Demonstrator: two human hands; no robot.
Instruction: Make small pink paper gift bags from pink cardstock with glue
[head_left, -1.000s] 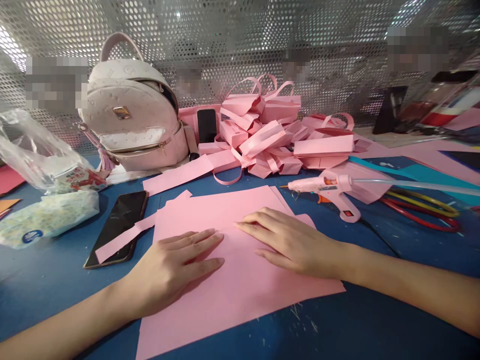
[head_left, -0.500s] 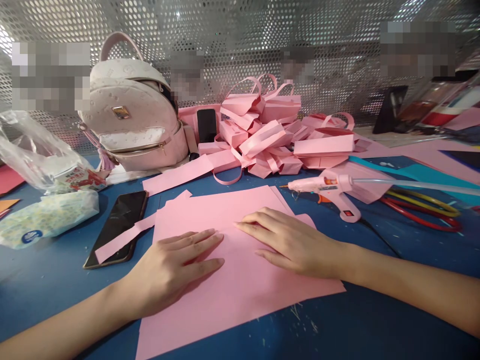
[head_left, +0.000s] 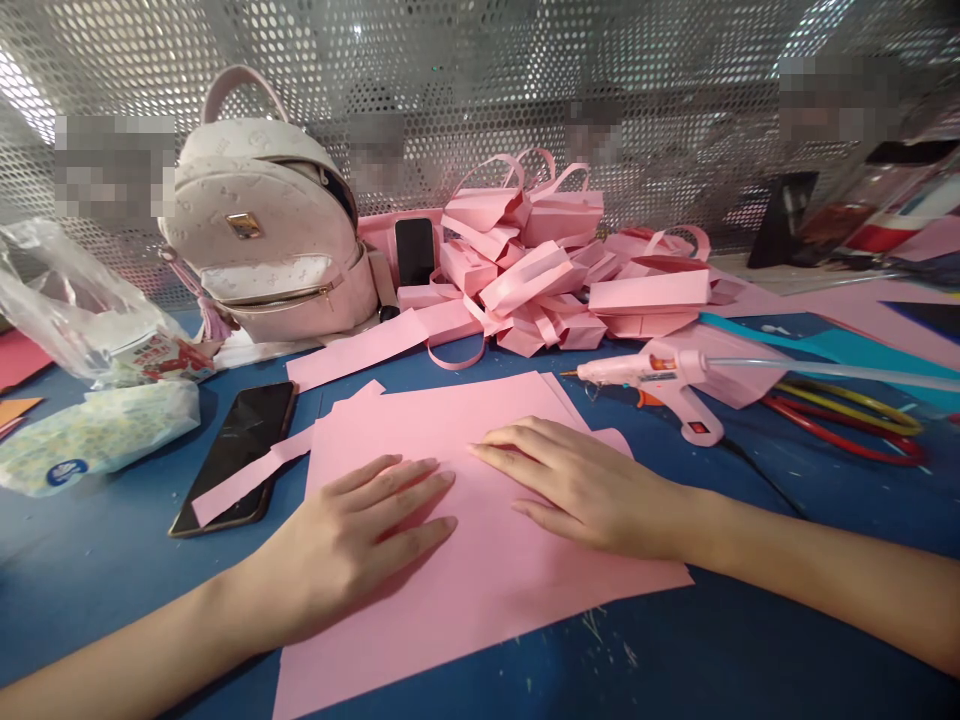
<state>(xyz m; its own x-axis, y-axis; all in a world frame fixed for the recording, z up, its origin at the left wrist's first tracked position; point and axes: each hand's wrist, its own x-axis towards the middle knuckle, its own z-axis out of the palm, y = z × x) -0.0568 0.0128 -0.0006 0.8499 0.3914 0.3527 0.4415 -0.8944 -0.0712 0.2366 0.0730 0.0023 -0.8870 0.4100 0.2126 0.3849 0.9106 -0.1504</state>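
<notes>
1. Head view, the hands: we see the left hand (head_left: 352, 540) lying flat, palm down, on the pink paper sheet (head_left: 465, 560), its fingers (head_left: 405, 478) stretched out and a little more fanned than half a second ago, when they lay closer together. The right hand (head_left: 592, 485) is also flat and open on the sheet, fingertips pointing toward the left hand's; it has not moved. Neither hand pinches anything.

2. Head view, the paper: the sheet lies on the blue desk (head_left: 750, 640) right in front of us, on top of other pink sheets whose corners show at its far edge. It has not shifted across the three pictures, so we judge the hands are only pressing it flat (the change is small).

3. Head view, surroundings: a black phone (head_left: 236, 450) with a pink paper strip (head_left: 247, 478) across it lies to the left, a pink glue gun (head_left: 660, 385) beyond the right hand, a pile of pink paper bags (head_left: 555, 270) farther back, and a pale backpack (head_left: 262, 220) against the perforated metal wall (head_left: 480, 60).
</notes>
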